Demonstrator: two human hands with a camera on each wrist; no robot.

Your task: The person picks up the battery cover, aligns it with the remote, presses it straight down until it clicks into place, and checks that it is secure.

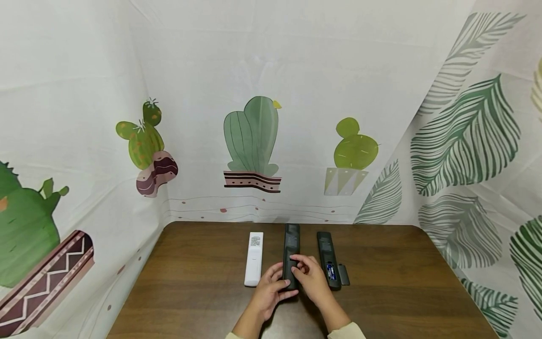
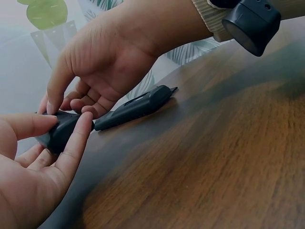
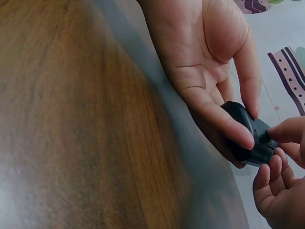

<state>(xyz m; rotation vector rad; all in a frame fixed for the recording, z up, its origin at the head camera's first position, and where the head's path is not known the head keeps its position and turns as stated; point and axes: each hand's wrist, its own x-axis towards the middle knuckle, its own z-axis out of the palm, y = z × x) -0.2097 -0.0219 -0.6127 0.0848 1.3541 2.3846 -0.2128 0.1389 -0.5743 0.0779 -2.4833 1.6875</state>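
Note:
A black remote control (image 1: 292, 240) is held back side up over the table's middle, its far end pointing away from me. My left hand (image 1: 267, 293) grips the near end, thumb on top and fingers around the side and underneath. From the right, my right hand (image 1: 314, 278) holds the same remote, thumb and index finger on its back near the lower half. In the left wrist view the black remote's end (image 2: 62, 136) sits between both hands. The right wrist view shows my right fingers (image 3: 275, 172) curled against its side. Its battery compartment is hidden by the fingers.
To the left lies a white remote control (image 1: 254, 259). On the right is a second black remote (image 1: 325, 247) with blue batteries (image 1: 331, 271) exposed, a loose battery cover (image 1: 344, 275) beside it. The wooden table (image 1: 394, 268) meets a cactus-print cloth (image 1: 305, 94) behind.

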